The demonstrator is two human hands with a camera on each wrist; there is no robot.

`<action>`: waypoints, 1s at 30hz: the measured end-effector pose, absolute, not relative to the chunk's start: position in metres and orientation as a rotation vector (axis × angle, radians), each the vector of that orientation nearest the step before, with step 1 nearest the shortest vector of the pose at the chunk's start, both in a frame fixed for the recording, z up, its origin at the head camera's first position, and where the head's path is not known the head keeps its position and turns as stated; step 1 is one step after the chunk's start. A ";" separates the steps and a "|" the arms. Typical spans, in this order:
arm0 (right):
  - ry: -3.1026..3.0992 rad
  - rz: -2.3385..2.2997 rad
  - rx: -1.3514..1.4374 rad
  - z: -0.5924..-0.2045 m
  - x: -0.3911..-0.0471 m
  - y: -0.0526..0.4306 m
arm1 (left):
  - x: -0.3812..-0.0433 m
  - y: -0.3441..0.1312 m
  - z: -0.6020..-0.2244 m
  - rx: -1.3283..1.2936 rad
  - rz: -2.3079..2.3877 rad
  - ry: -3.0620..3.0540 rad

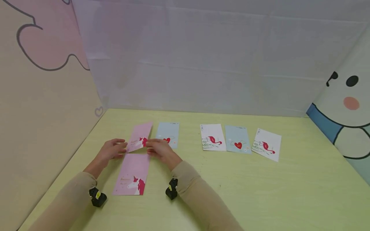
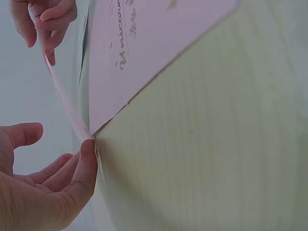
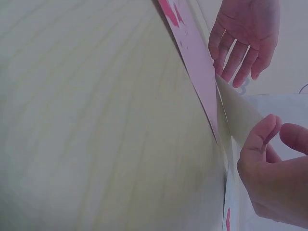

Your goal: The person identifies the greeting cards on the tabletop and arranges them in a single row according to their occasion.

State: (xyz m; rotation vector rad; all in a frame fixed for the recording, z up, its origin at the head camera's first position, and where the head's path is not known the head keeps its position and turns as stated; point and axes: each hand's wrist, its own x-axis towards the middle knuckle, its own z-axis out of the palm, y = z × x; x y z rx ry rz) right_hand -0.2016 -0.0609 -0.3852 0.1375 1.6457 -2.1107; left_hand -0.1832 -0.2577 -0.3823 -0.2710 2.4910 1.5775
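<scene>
A pink unicorn card [image 1: 139, 138] stands tilted at the left of the table, its right side raised. My right hand [image 1: 162, 150] pinches that raised side at the lower part; in the right wrist view, the card's greyish underside [image 3: 240, 111] runs up to the fingertips. At the opposite edge, my left hand [image 1: 111, 150] touches the lower corner with a fingertip, its thumb held apart in the left wrist view. A second pink unicorn card [image 1: 131, 175] lies flat just in front, its top edge close below the tilted one.
Right of the tilted card lies a blue heart card [image 1: 168, 130], partly behind my right hand. Farther right are a white flamingo card [image 1: 212, 136], another blue heart card [image 1: 237, 138] and another flamingo card [image 1: 267, 144], set askew. A white sheet [image 1: 196, 64] hangs behind the table.
</scene>
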 end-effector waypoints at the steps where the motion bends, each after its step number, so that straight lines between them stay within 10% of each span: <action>1: 1.662 -2.105 0.143 -0.384 -0.202 -0.062 | -0.183 -0.258 -0.382 -0.270 1.574 2.492; 30: 1.755 -2.116 0.100 -0.385 -0.199 -0.058 | -0.185 -0.254 -0.384 -0.144 1.629 2.547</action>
